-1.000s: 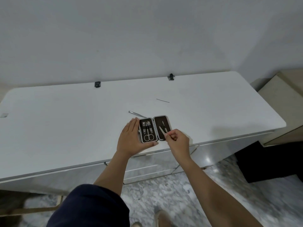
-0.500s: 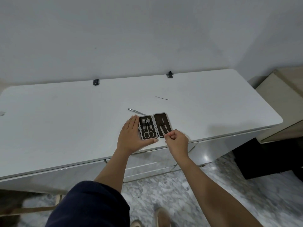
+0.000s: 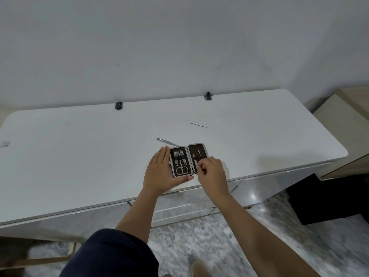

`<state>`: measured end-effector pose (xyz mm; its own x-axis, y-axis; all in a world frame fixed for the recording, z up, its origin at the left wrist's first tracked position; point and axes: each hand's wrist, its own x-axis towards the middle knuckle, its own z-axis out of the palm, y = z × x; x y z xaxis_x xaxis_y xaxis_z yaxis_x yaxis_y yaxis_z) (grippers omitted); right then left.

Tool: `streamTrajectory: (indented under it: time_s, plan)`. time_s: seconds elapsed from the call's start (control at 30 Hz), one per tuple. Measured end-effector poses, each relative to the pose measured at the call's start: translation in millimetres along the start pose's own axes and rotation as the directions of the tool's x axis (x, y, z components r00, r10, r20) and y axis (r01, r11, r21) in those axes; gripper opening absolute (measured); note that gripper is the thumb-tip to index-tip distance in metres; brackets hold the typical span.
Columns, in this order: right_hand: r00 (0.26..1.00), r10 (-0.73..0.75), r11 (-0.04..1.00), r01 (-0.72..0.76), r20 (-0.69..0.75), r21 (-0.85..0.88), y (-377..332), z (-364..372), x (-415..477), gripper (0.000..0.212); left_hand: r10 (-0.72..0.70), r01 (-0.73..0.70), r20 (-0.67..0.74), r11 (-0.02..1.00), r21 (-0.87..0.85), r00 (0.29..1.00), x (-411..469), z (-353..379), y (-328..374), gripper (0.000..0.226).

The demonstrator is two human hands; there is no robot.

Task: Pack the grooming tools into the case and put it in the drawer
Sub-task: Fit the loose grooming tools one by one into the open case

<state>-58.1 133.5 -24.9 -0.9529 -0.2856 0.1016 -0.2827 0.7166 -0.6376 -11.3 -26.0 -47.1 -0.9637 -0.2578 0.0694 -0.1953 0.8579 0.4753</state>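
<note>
A small grooming case (image 3: 187, 149) lies open flat near the front edge of the white tabletop (image 3: 79, 156). Its left half holds scissors (image 3: 181, 170) and two clippers; its right half holds a small metal tool (image 3: 199, 152). My left hand (image 3: 161, 172) lies flat against the case's left side, thumb under its front edge. My right hand (image 3: 212, 172) has its fingers pinched on a thin tool at the right half's lower part. Tweezers (image 3: 166, 141) lie loose just behind the case. A thin metal stick (image 3: 198, 125) lies farther back.
Drawer fronts (image 3: 179, 210) sit under the tabletop below my hands. Two black clips (image 3: 119, 105) (image 3: 208, 96) stand at the table's back edge by the wall. A beige box (image 3: 343, 124) stands to the right, with a black object (image 3: 329, 198) on the marble floor beneath.
My right hand has shifted slightly up onto the case's right half, pushing the thin tool further into it. My left hand stays on the case.
</note>
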Motion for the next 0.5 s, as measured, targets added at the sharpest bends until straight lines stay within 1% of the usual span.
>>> streamTrajectory:
  time_s: [0.03,0.1,0.2,0.23,0.37,0.43,0.5]
  plan:
    - [0.997,-0.082,0.993,0.082,0.004,-0.086,3.6,2.3,-4.2,0.012,0.005,-0.005,-0.005,1.0,-0.001,1.0,-0.1,-0.4,0.4,0.121]
    - [0.984,-0.175,0.967,0.175,0.015,-0.185,9.3,4.3,-10.9,0.022,0.014,-0.014,-0.013,1.0,-0.002,1.0,-0.5,-1.5,1.3,0.12]
    - [0.975,-0.218,0.947,0.224,0.053,-0.229,11.5,5.9,-12.3,0.037,0.012,-0.012,-0.01,1.0,-0.013,1.0,-1.0,-3.0,2.7,0.12]
    - [0.972,-0.224,0.944,0.233,0.066,-0.235,11.7,6.4,-10.9,0.038,0.01,-0.01,-0.007,1.0,-0.015,1.0,-1.2,-3.6,3.2,0.12]
    - [0.967,-0.247,0.944,0.256,0.069,-0.209,9.6,6.6,-2.5,0.028,0.009,-0.009,-0.008,1.0,-0.014,1.0,-1.4,-5.3,4.3,0.12]
    - [0.968,-0.248,0.955,0.25,0.029,-0.157,9.6,5.2,2.5,0.023,0.012,-0.012,-0.012,1.0,-0.012,1.0,-1.6,-5.7,4.7,0.119]
    - [0.976,-0.215,0.973,0.212,-0.022,-0.09,6.3,3.6,12.3,0.02,0.014,-0.014,-0.018,1.0,-0.017,1.0,-1.5,-6.3,4.9,0.12]
